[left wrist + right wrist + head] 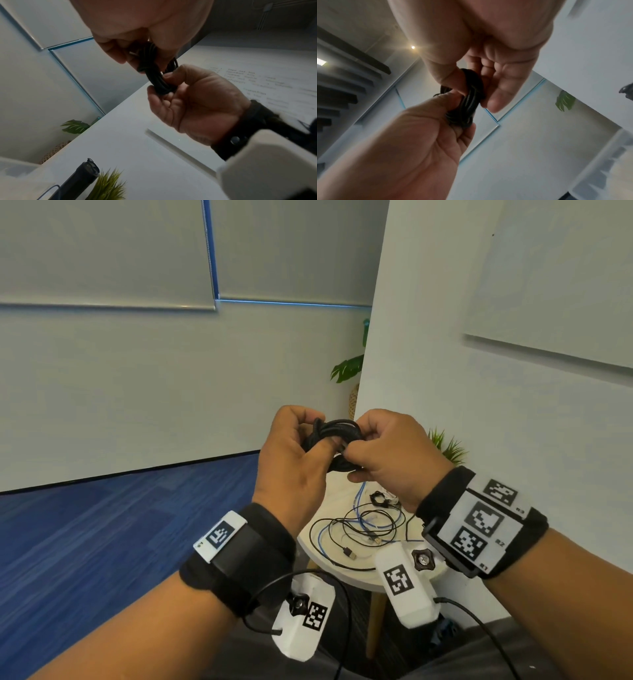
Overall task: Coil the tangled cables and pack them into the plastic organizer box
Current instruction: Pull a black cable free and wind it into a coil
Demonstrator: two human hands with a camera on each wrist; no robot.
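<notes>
A black cable wound into a small coil [337, 436] is held up in the air between both hands, above a round white table [346, 573]. My left hand [317, 434] grips the coil's left side, thumb through the loop. My right hand [356, 441] pinches its right side. In the left wrist view the coil [155, 77] runs from my left fingers down into the right hand [197, 102]. The right wrist view shows the coil [468, 104] clamped between both thumbs. Tangled black and blue cables [363, 525] lie loose on the table. No organizer box shows clearly.
A small black coiled piece [378, 497] lies at the table's far side. A small green plant [448, 446] stands by the white wall on the right. Blue floor lies to the left. A translucent plastic edge [607, 159] shows low in the right wrist view.
</notes>
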